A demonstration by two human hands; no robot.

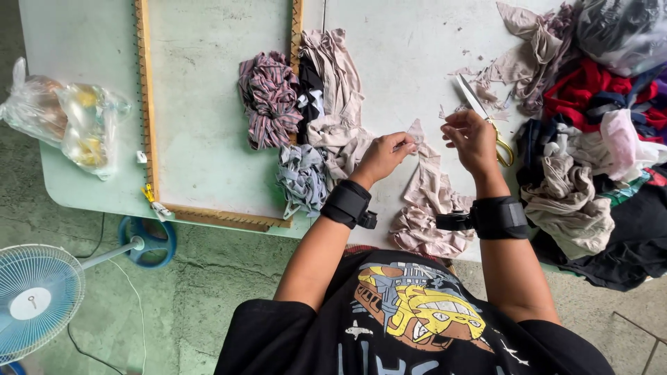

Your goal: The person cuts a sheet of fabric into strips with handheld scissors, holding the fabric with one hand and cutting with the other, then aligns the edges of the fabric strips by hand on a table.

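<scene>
A: Status?

B: Mid-cut, I'd say. Left hand [381,156] pinches the top end of a pale pink cloth strip [429,198], fingers closed tight on it. Right hand [471,139] has the scissors [486,118], yellow handles, blades pointing up-left toward the far edge of the surface [208,104].

A: Blades open?

B: Can't tell, look near shut. Right fingers curled around the handles, thumb side hidden.

A: Strip loc?

B: Near edge of the surface, centre-right, trailing down from the left hand into a small heap at the edge.

A: Other stuff?

B: Cut strip bundles [299,118] just left of it, beside a wooden frame [147,104]. Fabric pile [590,139] at the right edge.

A: Next?

B: Prob needs the strip held taut and blades lined up w/ the cloth edge. Judgement only.
</scene>
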